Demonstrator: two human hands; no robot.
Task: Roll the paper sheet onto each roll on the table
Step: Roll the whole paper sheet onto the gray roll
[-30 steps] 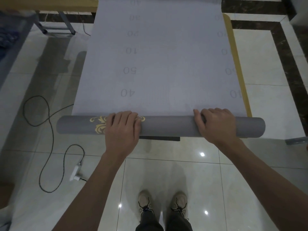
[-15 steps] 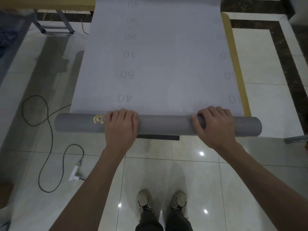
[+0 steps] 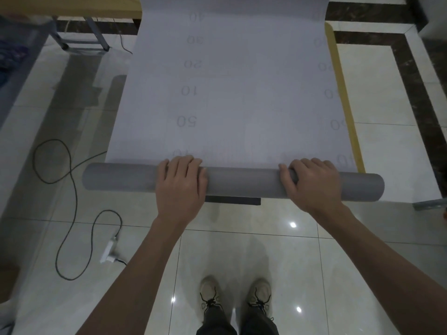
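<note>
Head view: the grey roll point(image 3: 242, 182) lies at the 6 o'clock edge of the table point(image 3: 343, 93). The paper sheet point(image 3: 242, 93) runs from it up toward 12 o'clock. The left hand point(image 3: 181, 187), near the middle, and the right hand point(image 3: 312, 187), toward 3 o'clock, both wrap their fingers over the roll. To roll well, I think both hands should turn together and push evenly, so the sheet winds straight and tight.

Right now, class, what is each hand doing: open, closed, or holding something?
Left hand: holding the grey roll, curled over its top.
Right hand: holding the same roll, wrapped round it.
</note>
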